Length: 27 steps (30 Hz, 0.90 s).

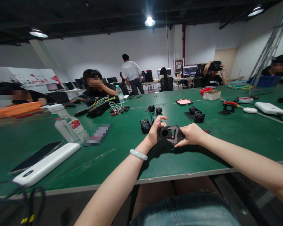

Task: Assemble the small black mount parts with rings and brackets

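Both my hands hold one black plastic part (169,134) just above the green table (122,147). It has a round socket on its left and a flat plate with a triangular cut-out on its right. My left hand (155,129), with a pale bangle on the wrist, wraps round the socket end. My right hand (191,134) pinches the plate end. A second black part (145,125) lies on the table just left of my left hand.
More black parts (197,115) lie further back. A water bottle (67,124), a white power bank (46,164) and a dark phone (36,156) sit at the left. A red-lined tray (184,101) and small boxes (211,94) stand beyond. Other people sit round the far side.
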Motion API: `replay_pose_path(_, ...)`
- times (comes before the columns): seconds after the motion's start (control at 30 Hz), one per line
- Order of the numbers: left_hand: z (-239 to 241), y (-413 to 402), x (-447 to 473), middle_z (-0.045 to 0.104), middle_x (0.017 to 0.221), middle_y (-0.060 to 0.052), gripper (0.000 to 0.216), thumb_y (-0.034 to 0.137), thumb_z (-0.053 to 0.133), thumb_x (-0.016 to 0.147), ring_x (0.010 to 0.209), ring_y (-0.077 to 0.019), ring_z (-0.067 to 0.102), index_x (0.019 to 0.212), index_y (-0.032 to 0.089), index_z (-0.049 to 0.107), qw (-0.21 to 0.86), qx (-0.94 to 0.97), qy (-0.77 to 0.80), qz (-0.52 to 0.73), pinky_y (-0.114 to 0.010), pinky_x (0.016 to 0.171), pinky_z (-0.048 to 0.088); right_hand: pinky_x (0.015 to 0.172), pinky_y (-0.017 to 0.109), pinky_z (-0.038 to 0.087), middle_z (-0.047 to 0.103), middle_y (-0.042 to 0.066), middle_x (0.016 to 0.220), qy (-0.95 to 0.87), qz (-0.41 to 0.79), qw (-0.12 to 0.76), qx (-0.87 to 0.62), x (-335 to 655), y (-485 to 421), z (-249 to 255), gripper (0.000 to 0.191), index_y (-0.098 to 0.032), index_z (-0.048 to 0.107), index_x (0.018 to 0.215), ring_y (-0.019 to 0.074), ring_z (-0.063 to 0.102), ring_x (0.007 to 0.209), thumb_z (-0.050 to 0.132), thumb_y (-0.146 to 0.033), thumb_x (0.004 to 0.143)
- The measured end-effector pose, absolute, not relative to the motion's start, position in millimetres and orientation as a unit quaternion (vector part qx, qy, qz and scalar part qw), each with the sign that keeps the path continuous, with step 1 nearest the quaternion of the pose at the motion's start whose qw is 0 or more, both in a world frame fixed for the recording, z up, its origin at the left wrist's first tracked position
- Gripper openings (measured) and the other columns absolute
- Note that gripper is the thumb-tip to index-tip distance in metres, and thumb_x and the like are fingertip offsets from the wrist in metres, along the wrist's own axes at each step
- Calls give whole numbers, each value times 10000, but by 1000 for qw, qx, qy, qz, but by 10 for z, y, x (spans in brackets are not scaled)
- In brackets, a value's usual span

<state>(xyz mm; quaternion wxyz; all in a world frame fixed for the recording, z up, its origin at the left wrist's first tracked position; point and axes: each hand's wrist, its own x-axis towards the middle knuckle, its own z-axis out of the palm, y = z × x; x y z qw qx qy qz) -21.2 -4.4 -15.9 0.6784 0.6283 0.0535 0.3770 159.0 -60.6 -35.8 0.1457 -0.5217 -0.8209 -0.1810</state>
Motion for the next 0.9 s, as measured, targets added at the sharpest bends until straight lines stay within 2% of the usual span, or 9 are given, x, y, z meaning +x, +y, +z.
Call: replay_pose_path(0.9, -165, -66, -196, 468, 510, 50, 251, 402, 362, 744, 433, -145, 534, 872, 186, 370, 663, 623, 59, 411, -310, 446, 475, 481, 229, 293, 635, 100, 649, -816, -179, 150, -529, 1575, -587, -368, 674, -135, 563, 686, 207, 596, 595, 328, -756, 572)
